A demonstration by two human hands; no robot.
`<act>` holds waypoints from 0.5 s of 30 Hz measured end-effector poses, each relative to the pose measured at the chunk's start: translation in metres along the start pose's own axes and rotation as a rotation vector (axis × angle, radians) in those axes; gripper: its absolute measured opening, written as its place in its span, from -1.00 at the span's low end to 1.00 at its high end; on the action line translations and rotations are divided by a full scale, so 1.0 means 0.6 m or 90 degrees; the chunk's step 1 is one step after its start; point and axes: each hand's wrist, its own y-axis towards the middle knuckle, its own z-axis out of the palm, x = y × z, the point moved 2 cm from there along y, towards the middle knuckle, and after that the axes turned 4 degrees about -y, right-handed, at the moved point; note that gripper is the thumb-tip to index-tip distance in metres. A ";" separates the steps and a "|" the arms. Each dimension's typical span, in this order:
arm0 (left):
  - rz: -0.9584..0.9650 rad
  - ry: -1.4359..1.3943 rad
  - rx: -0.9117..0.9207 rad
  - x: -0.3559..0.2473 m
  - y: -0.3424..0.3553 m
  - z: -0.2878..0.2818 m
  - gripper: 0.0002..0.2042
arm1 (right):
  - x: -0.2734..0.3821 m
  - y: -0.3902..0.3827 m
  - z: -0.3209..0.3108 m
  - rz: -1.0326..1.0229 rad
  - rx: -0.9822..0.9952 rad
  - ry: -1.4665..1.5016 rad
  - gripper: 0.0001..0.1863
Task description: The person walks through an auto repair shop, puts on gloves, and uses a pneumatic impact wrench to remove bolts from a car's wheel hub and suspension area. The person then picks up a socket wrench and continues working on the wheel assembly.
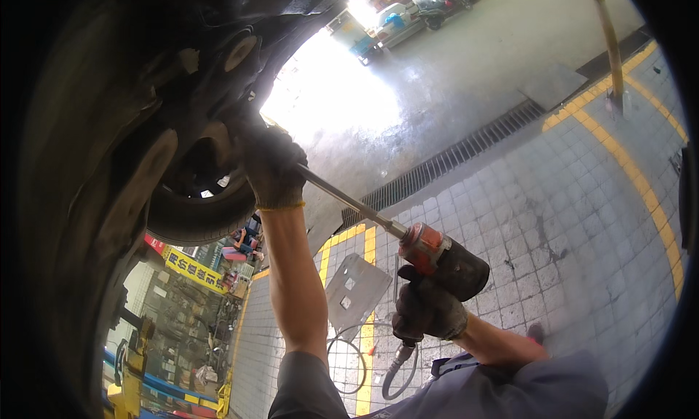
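My right hand [429,310], in a dark glove, is wrapped around the grip of a red and black air impact wrench [445,260]. A hose [397,372] hangs from the bottom of that grip. From the wrench's nose a long metal extension bar [349,200] slants up and left to the vehicle's underside. Raised beside the suspension parts, my gloved left hand [273,164] is closed around the bar's far end. The bar's tip is hidden behind this hand and in shadow.
Overhead and to the left is the dark vehicle underside [124,157] with a tire [207,219]. A flat grey plate [357,291] lies on the tiled floor. A drain grate [459,153], a pole [611,48] and yellow-blue lift equipment [135,368] stand around. Someone [251,237] sits beyond the tire.
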 end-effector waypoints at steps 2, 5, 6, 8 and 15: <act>0.017 0.025 0.040 -0.003 0.030 0.009 -0.60 | 0.001 0.016 0.011 -0.005 0.027 0.000 -0.77; 0.054 0.084 0.077 0.004 0.063 0.042 -0.64 | 0.001 0.050 0.022 0.033 0.023 0.158 -0.72; 0.068 0.096 0.049 0.013 0.068 0.057 -0.64 | 0.002 0.054 0.023 0.027 -0.047 0.129 -0.73; 0.123 0.124 -0.019 0.039 0.069 0.084 -0.60 | 0.006 0.069 0.025 -0.002 -0.140 0.115 -0.74; 0.140 0.307 -0.014 0.073 0.067 0.102 -0.64 | 0.001 0.143 0.036 -0.024 0.000 0.135 -0.71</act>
